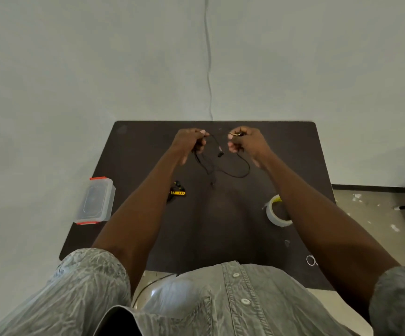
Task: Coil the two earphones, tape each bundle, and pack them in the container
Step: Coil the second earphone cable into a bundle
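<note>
Head view of the coiling step on the second pair of earphones. Both hands were raised over the far half of the dark table [148, 146]. The left hand [190, 141] had its fingers curled round a gathered bunch of black cable, with several strands hanging below the fist. The right hand [243, 141] had its fingers curled and pinched the other end of the same cable between thumb and forefinger; a small pale part, possibly the plug, showed at the pinch, though it was too small to identify. Between the hands the loose earphones [235, 174] sagged in an open loop toward the table top, with one earbud dangling near the middle.

The other earphones [177, 190] lay as a compact bundle on the table beside the left forearm, crossed by a yellow band that appeared to be tape; this bundle was judged finished. The roll of tape [274, 214] lay flat near the right forearm, partly hidden by it. The clear container [96, 201], lid on and with red clips at both ends, sat at the left edge of the table.

Judged from this layout, roughly half the work remained. The next move called for winding the slack loop into the bunch held by the left hand, keeping tension so no strand escaped, and then freeing the right hand to reach the tape.
</note>
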The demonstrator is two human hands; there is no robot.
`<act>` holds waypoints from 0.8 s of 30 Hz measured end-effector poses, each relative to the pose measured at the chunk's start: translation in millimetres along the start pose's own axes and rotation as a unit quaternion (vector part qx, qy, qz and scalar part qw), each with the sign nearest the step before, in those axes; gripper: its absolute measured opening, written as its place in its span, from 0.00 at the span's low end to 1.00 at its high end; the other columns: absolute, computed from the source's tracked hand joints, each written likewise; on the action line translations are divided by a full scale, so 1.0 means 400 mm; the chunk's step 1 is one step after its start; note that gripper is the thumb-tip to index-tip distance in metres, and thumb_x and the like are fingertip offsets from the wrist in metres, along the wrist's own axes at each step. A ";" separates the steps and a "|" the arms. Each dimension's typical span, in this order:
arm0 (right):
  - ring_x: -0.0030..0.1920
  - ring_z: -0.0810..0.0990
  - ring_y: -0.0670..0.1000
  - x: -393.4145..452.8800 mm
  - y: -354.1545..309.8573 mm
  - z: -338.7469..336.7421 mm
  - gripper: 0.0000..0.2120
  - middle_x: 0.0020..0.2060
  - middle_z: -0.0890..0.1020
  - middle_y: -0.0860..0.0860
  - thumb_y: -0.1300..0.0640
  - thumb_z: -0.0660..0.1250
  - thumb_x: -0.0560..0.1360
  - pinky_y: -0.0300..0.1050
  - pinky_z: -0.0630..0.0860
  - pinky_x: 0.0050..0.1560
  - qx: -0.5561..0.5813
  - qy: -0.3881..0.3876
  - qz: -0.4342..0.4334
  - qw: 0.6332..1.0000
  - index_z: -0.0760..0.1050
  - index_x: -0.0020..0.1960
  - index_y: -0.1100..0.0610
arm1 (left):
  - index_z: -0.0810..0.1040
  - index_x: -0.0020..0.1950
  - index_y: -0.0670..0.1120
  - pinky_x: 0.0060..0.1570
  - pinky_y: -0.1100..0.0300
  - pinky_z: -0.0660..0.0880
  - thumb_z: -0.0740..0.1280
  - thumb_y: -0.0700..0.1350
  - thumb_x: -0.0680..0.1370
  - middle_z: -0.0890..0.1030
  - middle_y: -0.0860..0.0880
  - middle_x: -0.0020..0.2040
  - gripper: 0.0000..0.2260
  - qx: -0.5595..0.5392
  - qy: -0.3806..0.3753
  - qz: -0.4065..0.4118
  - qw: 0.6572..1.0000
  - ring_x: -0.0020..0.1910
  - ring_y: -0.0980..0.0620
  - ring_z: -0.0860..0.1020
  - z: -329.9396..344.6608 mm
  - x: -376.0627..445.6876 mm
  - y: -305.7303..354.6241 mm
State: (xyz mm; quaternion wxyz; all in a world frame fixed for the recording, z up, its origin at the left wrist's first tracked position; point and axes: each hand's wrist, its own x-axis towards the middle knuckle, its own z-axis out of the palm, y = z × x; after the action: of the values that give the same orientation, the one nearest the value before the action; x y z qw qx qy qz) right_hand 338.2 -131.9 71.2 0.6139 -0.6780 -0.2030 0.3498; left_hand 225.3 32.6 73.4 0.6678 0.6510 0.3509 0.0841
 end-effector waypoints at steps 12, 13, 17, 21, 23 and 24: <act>0.50 0.79 0.52 -0.021 0.088 0.060 0.24 0.52 0.80 0.54 0.63 0.74 0.71 0.44 0.76 0.48 -0.276 -0.094 0.131 0.948 0.75 0.66 0.58 | 0.75 0.46 0.40 0.28 0.63 0.75 0.58 0.34 0.81 0.79 0.45 0.36 0.08 -0.108 -0.083 -0.068 0.988 0.27 0.55 0.78 0.031 -0.051 0.036; 0.55 0.77 0.52 -0.029 0.094 0.075 0.31 0.57 0.78 0.55 0.62 0.76 0.70 0.45 0.75 0.53 -0.280 -0.102 0.102 0.949 0.70 0.71 0.57 | 0.75 0.46 0.40 0.28 0.63 0.75 0.58 0.34 0.81 0.79 0.45 0.35 0.08 -0.126 -0.083 -0.072 0.986 0.27 0.55 0.78 0.033 -0.053 0.037; 0.60 0.75 0.52 -0.033 0.127 0.104 0.34 0.67 0.74 0.55 0.69 0.68 0.72 0.47 0.73 0.59 -0.323 -0.131 0.013 0.937 0.63 0.76 0.55 | 0.75 0.48 0.41 0.26 0.65 0.72 0.57 0.35 0.81 0.80 0.48 0.31 0.08 -0.169 -0.085 -0.080 0.979 0.27 0.55 0.77 0.029 -0.054 0.051; 0.59 0.79 0.58 -0.002 0.163 0.100 0.21 0.57 0.82 0.59 0.70 0.63 0.70 0.47 0.74 0.58 -0.381 -0.078 -0.053 0.920 0.78 0.62 0.61 | 0.75 0.47 0.42 0.22 0.67 0.66 0.57 0.35 0.81 0.79 0.50 0.31 0.08 -0.194 -0.096 -0.067 0.974 0.25 0.57 0.73 0.015 -0.058 0.072; 0.51 0.81 0.56 0.006 0.163 0.095 0.07 0.48 0.84 0.58 0.67 0.66 0.74 0.47 0.74 0.52 -0.375 -0.064 -0.010 0.925 0.81 0.50 0.64 | 0.75 0.47 0.42 0.23 0.66 0.67 0.57 0.35 0.81 0.79 0.49 0.31 0.08 -0.218 -0.093 -0.050 0.970 0.25 0.57 0.74 0.004 -0.058 0.081; 0.48 0.81 0.54 0.010 0.165 0.091 0.05 0.45 0.84 0.57 0.66 0.66 0.75 0.47 0.74 0.49 -0.363 -0.063 0.003 0.930 0.81 0.46 0.64 | 0.75 0.47 0.42 0.24 0.66 0.68 0.57 0.35 0.80 0.79 0.49 0.31 0.09 -0.229 -0.086 -0.040 0.969 0.26 0.56 0.74 -0.003 -0.056 0.084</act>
State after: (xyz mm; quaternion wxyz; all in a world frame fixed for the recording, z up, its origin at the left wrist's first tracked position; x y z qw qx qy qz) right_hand 304.3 -114.8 6.1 0.3110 -0.8314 -0.3525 0.2962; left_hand 219.5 25.6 112.8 0.8295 0.4711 0.2893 0.0791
